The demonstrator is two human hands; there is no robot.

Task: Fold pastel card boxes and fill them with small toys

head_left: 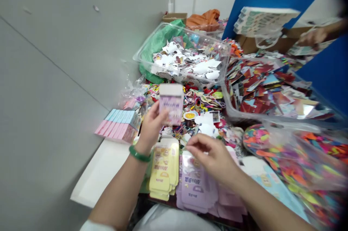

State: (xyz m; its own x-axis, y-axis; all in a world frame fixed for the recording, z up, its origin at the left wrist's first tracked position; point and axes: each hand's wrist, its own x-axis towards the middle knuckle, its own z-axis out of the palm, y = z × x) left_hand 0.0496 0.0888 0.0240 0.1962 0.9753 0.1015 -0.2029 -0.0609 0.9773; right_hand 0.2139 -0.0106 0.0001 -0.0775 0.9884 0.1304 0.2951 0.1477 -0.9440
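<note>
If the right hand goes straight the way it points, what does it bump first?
The right hand would probably meet the left hand first; depth is hard to tell.

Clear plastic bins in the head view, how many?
2: the far clear plastic bin, holding white paper scraps, and the right clear plastic bin, holding red and multicoloured paper pieces. Others may be hidden under the clutter.

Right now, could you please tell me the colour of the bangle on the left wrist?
The bangle is green, as the head view shows.
</note>
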